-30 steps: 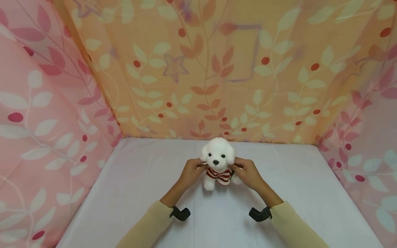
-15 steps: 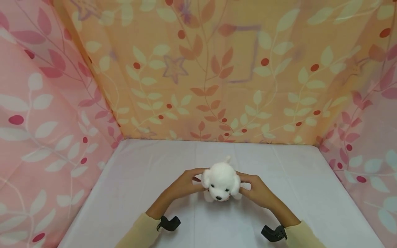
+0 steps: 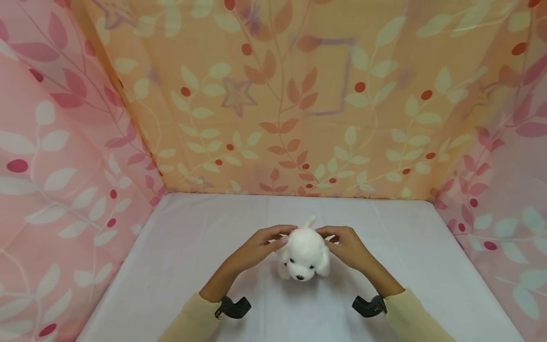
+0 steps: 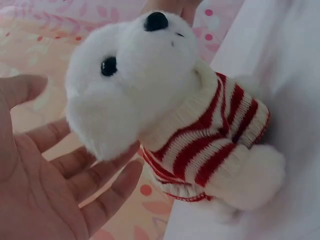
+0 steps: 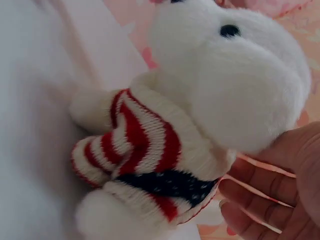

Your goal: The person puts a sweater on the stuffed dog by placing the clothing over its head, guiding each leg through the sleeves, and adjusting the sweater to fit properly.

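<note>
A white plush dog (image 3: 304, 249) stands on its feet on the white-covered table, its face toward me and its tail up behind. Both wrist views show its red-and-white striped knit sweater (image 4: 200, 142), with a dark blue starred band (image 5: 165, 186) on one side. My left hand (image 3: 260, 249) is beside the dog, fingers extended; in the left wrist view their tips touch or nearly touch its ear and sweater, with the thumb apart. On the other side my right hand (image 3: 348, 244) rests its loosely bent fingers against the sweater's back edge; its thumb is hidden in the right wrist view.
The white tablecloth (image 3: 192, 228) covers the surface. An orange leaf-patterned curtain (image 3: 256, 118) hangs behind it, with a pink patterned curtain (image 3: 64, 190) at left and another pink curtain (image 3: 508, 204) at right. Black wrist cameras (image 3: 234, 308) sit on both wrists.
One second ago both hands held the dog upright with its sweater front showing. It then came down toward me onto the table. Since half a second ago, the hands have shifted back toward its rear.
</note>
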{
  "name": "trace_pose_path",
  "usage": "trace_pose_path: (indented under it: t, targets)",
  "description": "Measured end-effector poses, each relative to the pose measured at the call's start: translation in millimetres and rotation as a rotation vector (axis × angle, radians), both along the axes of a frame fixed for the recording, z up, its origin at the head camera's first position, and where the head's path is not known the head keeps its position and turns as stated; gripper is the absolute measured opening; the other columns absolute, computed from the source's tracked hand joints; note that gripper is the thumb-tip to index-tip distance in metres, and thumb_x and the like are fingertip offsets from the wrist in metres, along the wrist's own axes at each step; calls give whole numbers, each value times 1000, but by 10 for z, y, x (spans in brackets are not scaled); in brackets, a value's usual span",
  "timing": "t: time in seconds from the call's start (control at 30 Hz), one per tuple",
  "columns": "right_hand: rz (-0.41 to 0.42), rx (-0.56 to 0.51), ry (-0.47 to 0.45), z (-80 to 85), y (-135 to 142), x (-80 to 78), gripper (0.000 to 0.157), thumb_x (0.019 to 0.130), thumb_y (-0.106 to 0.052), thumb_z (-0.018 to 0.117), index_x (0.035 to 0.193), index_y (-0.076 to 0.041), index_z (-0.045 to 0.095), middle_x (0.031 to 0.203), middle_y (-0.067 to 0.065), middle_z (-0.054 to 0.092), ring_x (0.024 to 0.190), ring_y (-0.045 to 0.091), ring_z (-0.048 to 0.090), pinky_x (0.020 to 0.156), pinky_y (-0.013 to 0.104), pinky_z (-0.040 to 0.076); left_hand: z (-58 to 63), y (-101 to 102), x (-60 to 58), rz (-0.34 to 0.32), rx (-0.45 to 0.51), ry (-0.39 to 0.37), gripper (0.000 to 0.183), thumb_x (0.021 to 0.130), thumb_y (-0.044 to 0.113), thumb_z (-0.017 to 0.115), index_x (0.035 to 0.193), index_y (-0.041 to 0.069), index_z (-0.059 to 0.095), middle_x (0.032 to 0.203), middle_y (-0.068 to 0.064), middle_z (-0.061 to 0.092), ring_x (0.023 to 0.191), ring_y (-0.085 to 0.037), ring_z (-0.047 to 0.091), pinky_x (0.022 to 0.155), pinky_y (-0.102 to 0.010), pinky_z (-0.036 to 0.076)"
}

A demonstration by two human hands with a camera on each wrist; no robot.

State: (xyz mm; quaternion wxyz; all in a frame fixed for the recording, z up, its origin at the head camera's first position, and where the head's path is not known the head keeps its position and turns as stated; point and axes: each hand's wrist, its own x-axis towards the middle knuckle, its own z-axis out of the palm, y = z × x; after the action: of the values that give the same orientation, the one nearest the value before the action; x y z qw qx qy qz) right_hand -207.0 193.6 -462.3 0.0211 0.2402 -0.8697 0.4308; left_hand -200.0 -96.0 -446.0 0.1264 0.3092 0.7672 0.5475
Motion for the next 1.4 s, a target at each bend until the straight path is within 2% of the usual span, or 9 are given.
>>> trace_pose_path:
  t: [0.1, 0.23, 0.5, 0.7, 0.97, 1.13, 1.23, 1.33, 1.4]
  targets:
    - [40, 26, 14, 39, -81, -103, 25, 87, 2, 72, 105, -14, 79, 95, -8, 74, 86, 11, 65, 71, 28, 55, 30, 57, 22, 63, -49, 10, 43, 96, 34, 72, 138, 32, 62, 135, 14, 62, 112, -19, 62, 86, -36, 53]
    - [109, 39, 18, 62, -142, -187, 28, 83, 7, 70, 96, -16, 79, 89, -9, 71, 81, 9, 63, 69, 28, 55, 19, 101, 40, 117, -78, 6, 44, 89, 34, 80, 132, 31, 68, 130, 12, 65, 103, -17, 63, 77, -33, 54]
    - [158, -261, -304, -4, -157, -205, 12, 94, -5, 71, 104, 1, 74, 105, 10, 73, 100, 20, 66, 86, 31, 55, 11, 176, 49, 161, -23, -10, 44, 84, 30, 85, 126, 22, 73, 124, 10, 69, 102, -15, 64, 85, -42, 54]
    - [131, -319, -299, -77, -165, -165, 16, 94, -7, 72, 106, 3, 74, 105, 11, 73, 99, 16, 68, 86, 29, 55, -12, 159, 51, 164, -36, 11, 44, 85, 32, 84, 127, 24, 72, 123, 13, 68, 104, -18, 64, 81, -37, 54]
    - [-50, -204, -146, -108, -21, 1, 15, 99, -15, 67, 112, -11, 75, 107, 3, 74, 97, 16, 69, 80, 28, 56, -65, 45, 94, 148, -51, 77, 42, 92, 34, 77, 132, 31, 67, 125, 15, 65, 104, -15, 63, 76, -32, 54]
    - [-220, -55, -76, -212, 117, 230, 21, 96, 2, 61, 109, -9, 73, 94, -1, 73, 88, 15, 69, 75, 27, 55, -147, -17, 108, 176, 24, 40, 31, 105, 28, 57, 134, 21, 66, 124, 2, 67, 102, -22, 65, 73, -39, 58]
    - [-210, 6, -78, -286, 179, 363, 25, 91, 6, 62, 112, -6, 71, 96, 0, 72, 90, 16, 69, 75, 28, 56, -243, -80, 105, 262, 44, 6, 29, 109, 21, 50, 132, 16, 65, 118, -10, 68, 99, -30, 66, 71, -43, 59]
    - [-142, 47, -85, -360, 200, 443, 25, 90, -3, 71, 114, -9, 71, 103, 0, 73, 92, 17, 70, 76, 28, 57, -360, -156, 116, 332, -25, -3, 25, 104, 14, 58, 127, 12, 65, 114, -13, 68, 98, -31, 67, 72, -38, 58]
    - [-101, 71, -74, -406, 190, 470, 29, 88, -11, 78, 116, -10, 71, 107, 0, 73, 93, 19, 70, 75, 29, 57, -434, -183, 134, 318, -99, -8, 27, 99, 15, 66, 125, 10, 65, 112, -11, 68, 100, -30, 67, 76, -37, 58]
